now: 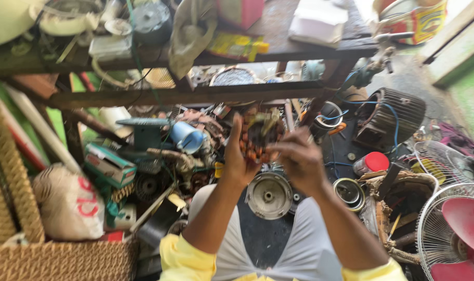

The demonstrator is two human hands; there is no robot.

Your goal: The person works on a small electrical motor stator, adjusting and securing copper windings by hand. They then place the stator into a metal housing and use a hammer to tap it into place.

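Left hand (237,156) grips a copper-wound motor stator (258,136); right hand (299,158) pinches its edge; green-and-white box (109,165) lies left; red-capped can (371,163) right.

Cluttered workshop floor | 12 o'clock: dark wooden bench (278,49) piled with parts | 3 o'clock: finned grey motor (393,117), red-capped jar (371,162) | 4 o'clock: pink-bladed fan (458,234) | 6 o'clock: round metal cover (268,195) | 8 o'clock: woven basket (60,260), white sack (70,205)
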